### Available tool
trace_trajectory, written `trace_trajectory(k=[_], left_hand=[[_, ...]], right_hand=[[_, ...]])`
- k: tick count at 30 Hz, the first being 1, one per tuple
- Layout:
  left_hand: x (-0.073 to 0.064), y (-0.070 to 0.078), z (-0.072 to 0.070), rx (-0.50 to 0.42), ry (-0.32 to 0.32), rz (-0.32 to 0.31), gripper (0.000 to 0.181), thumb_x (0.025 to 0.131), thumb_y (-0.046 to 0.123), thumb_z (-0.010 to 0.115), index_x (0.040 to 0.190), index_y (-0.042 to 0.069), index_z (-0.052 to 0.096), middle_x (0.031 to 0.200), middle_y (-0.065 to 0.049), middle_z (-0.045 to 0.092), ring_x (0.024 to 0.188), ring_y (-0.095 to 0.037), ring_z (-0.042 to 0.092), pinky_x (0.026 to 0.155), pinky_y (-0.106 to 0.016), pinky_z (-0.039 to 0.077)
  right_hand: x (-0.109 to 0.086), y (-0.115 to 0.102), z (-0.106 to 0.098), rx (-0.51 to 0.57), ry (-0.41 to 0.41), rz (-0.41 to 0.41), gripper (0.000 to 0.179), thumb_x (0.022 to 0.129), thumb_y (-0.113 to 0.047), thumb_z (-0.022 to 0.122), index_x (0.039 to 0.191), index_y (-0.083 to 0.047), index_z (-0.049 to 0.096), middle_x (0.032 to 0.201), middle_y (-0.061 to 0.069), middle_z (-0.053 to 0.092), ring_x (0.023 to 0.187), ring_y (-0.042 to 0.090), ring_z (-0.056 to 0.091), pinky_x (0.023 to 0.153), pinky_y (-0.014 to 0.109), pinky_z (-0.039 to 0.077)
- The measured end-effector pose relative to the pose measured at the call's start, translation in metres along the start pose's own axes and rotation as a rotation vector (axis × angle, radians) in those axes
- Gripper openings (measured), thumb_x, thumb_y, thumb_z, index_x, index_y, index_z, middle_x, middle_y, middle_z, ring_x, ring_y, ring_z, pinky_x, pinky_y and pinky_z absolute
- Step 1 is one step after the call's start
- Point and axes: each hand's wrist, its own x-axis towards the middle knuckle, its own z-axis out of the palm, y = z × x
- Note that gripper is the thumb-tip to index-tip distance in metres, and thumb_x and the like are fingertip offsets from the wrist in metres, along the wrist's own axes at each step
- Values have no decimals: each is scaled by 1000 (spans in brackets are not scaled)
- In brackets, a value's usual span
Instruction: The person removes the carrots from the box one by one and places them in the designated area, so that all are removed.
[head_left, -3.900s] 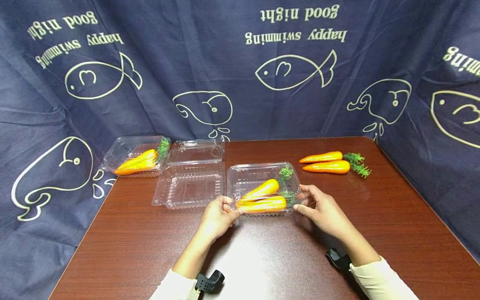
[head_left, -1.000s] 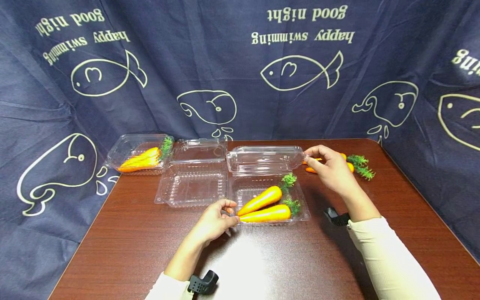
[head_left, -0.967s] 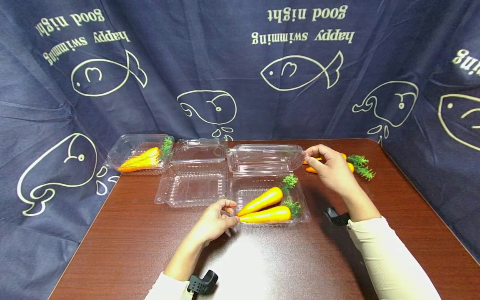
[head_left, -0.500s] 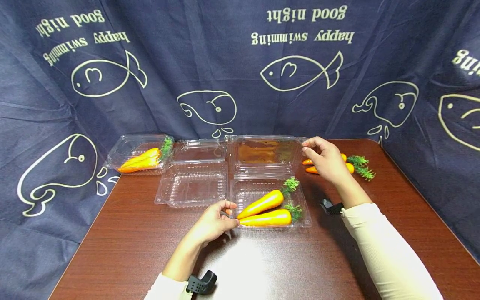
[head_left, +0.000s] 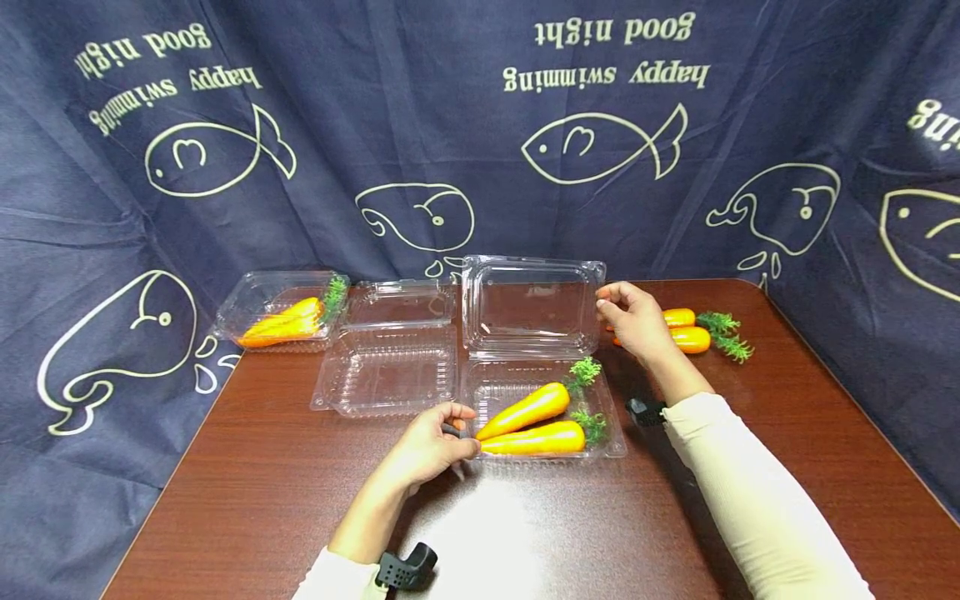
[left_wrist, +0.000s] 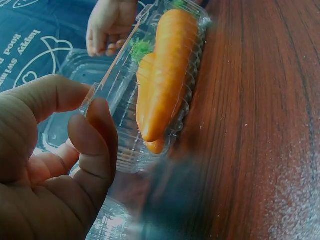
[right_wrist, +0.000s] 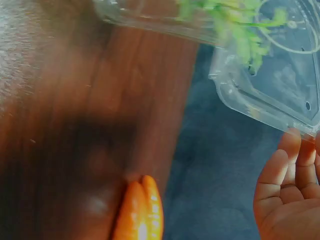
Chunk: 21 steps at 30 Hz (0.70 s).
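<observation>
A clear hinged plastic container (head_left: 617,433) stands before me with its lid (head_left: 536,308) raised almost upright. Two orange carrots (head_left: 536,437) with green tops lie side by side in its base, tips to the left. My left hand (head_left: 431,446) holds the base's front left corner; the left wrist view shows thumb and finger pinching the clear rim (left_wrist: 89,100). At the lid's right edge is my right hand (head_left: 636,317), its fingers loosely bent. In the right wrist view the fingertips (right_wrist: 292,142) are right at the lid's rim.
Left of it stands an opened clear container (head_left: 386,371) with nothing inside. Farther left, a closed container (head_left: 281,287) holds carrots. Two loose carrots (head_left: 688,339) lie behind my right hand, partly hidden. A blue printed cloth (head_left: 480,125) hangs behind the brown table (head_left: 247,500).
The lid, down over the carrots at first, has swung up and back to nearly upright. My right hand has travelled up and back with it; the left has stayed at the front left corner.
</observation>
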Motion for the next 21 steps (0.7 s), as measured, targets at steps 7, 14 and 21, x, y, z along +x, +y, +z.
trace_trajectory(k=[7,14,21], left_hand=[[0,-1,0,-14,-4,2,48,76,-2,70,122,-8,56,103,-13,50,62,-13,55,54,-23,48],[-2,-5,1,0,-27,5,48,79,0,71,123,-9,55,108,-18,52,69,-11,58,54,-21,50],[-1,-5,1,-12,-18,12,46,79,-1,71,121,-10,55,107,-19,54,73,-12,61,59,-22,51]], right_hand=[[2,11,5,33,-15,64,25,98,0,56,120,11,58,92,10,57,72,5,56,61,15,48],[2,23,10,40,-127,112,40,97,4,54,136,12,49,111,25,58,81,1,57,72,17,53],[-1,36,15,56,-219,167,44,97,7,51,140,15,42,120,32,56,100,24,63,82,26,56]])
